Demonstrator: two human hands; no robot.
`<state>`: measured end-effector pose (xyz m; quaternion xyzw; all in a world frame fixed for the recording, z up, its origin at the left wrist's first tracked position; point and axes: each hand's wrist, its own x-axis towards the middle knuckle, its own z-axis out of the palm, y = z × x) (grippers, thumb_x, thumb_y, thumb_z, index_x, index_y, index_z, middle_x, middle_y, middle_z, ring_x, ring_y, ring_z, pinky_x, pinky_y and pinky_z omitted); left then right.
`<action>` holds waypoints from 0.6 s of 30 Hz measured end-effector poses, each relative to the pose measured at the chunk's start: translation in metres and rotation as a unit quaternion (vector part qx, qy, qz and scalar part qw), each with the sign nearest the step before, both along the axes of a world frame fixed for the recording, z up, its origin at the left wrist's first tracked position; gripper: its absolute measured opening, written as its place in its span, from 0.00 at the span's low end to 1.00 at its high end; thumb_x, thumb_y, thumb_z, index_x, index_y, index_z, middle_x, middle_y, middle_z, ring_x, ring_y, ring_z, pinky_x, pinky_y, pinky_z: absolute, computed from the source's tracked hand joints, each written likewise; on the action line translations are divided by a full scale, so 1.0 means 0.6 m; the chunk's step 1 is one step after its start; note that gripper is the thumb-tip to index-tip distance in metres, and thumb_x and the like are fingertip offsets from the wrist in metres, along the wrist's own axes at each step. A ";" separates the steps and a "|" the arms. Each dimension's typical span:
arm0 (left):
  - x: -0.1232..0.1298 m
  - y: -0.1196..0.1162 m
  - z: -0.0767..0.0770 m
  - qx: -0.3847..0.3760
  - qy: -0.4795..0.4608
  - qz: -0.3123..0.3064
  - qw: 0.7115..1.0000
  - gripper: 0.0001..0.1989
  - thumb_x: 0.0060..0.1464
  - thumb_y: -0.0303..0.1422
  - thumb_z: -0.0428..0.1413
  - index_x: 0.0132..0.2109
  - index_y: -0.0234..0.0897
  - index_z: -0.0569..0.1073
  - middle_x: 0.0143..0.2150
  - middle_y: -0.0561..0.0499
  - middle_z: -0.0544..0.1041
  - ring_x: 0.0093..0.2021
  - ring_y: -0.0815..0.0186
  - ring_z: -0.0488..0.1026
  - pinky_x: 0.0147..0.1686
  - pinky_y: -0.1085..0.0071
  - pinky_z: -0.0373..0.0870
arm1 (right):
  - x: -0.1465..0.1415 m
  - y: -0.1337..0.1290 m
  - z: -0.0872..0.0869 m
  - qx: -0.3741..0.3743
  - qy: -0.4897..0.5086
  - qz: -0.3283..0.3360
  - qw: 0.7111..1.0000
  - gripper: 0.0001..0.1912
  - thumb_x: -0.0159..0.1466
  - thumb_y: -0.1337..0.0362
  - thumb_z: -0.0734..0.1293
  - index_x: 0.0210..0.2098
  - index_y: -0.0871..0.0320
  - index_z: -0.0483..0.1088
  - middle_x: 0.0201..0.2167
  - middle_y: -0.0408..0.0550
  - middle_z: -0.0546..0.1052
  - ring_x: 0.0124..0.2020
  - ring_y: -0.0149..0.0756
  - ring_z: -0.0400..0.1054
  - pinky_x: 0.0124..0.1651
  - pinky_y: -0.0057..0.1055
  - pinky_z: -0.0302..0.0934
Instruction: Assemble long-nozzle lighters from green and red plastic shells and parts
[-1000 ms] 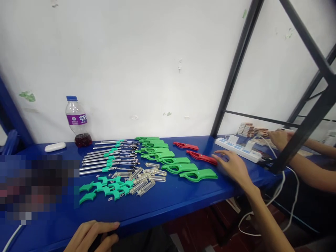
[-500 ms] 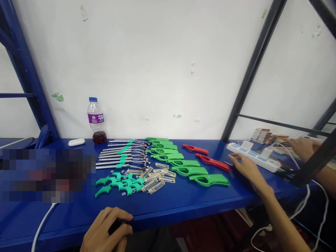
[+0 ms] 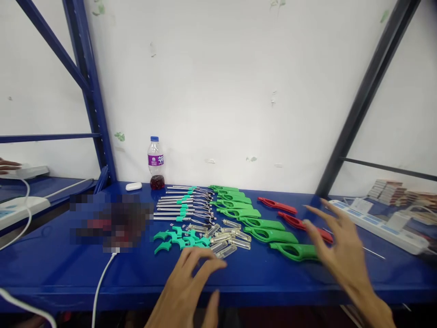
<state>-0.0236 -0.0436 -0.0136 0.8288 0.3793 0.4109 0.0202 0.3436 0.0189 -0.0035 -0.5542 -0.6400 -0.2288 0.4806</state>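
My left hand (image 3: pixel 191 287) hovers over the front of the blue table (image 3: pixel 259 273), fingers apart and holding nothing. Just beyond its fingertips lie teal plastic trigger pieces (image 3: pixel 163 246) and clear plastic fuel tanks (image 3: pixel 226 252). On the right, my right hand (image 3: pixel 344 248) is spread open above the table, also with nothing in it. It partly covers a red lighter shell (image 3: pixel 292 221) and the end of a green lighter shell (image 3: pixel 293 251). A thin metal rod (image 3: pixel 374 253) lies to its right, the other end hidden behind the hand. Metal lighter tubes with wires (image 3: pixel 172 214) lie in a row behind.
A drink bottle (image 3: pixel 156 159) and a small white case (image 3: pixel 133 186) stand by the wall. A blurred-out patch (image 3: pixel 116 223) with a white cable (image 3: pixel 102 278) is at left. At right is a power strip (image 3: pixel 378 225). Another person's hand (image 3: pixel 8 166) shows at far left.
My right hand has come away from beside the power strip and spread its fingers near the red shells. My left hand has moved forward from the table edge and opened. The view has turned.
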 end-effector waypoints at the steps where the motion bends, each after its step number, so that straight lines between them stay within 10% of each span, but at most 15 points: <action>1: 0.013 0.008 0.012 -0.008 -0.003 -0.004 1.000 0.26 0.60 0.29 0.55 0.65 0.46 0.67 0.64 0.42 0.71 0.63 0.51 0.70 0.58 0.55 0.75 | -0.051 -0.015 0.011 -0.043 0.002 0.068 0.997 0.28 0.72 0.42 0.60 0.65 0.46 0.68 0.73 0.52 0.60 0.72 0.60 0.56 0.68 0.64 0.56; 8: 0.030 0.101 0.037 -0.106 -0.081 0.005 0.991 0.27 0.74 0.46 0.38 0.76 0.57 0.51 0.78 0.49 0.53 0.78 0.46 0.45 0.69 0.40 0.58 | -0.295 -0.027 0.069 -0.251 -0.033 0.472 0.845 0.54 0.62 0.28 0.63 0.76 0.29 0.28 0.79 0.34 0.22 0.78 0.61 0.26 0.74 0.63 0.43; 14: -0.033 0.128 0.027 -0.084 -0.146 -0.093 0.981 0.49 0.60 0.66 0.48 0.78 0.47 0.44 0.80 0.41 0.45 0.78 0.39 0.37 0.71 0.37 0.52 | -0.326 0.001 0.078 -0.368 0.034 0.533 0.762 0.67 0.53 0.22 0.62 0.75 0.38 0.20 0.76 0.42 0.13 0.77 0.63 0.16 0.74 0.65 0.38; 18: -0.041 0.147 0.019 -0.128 -0.166 -0.112 0.971 0.43 0.65 0.64 0.42 0.78 0.52 0.43 0.80 0.42 0.47 0.78 0.41 0.43 0.67 0.39 0.60 | -0.318 0.007 0.066 -0.391 0.063 0.543 0.740 0.66 0.54 0.23 0.62 0.75 0.38 0.18 0.76 0.42 0.12 0.77 0.57 0.14 0.75 0.60 0.36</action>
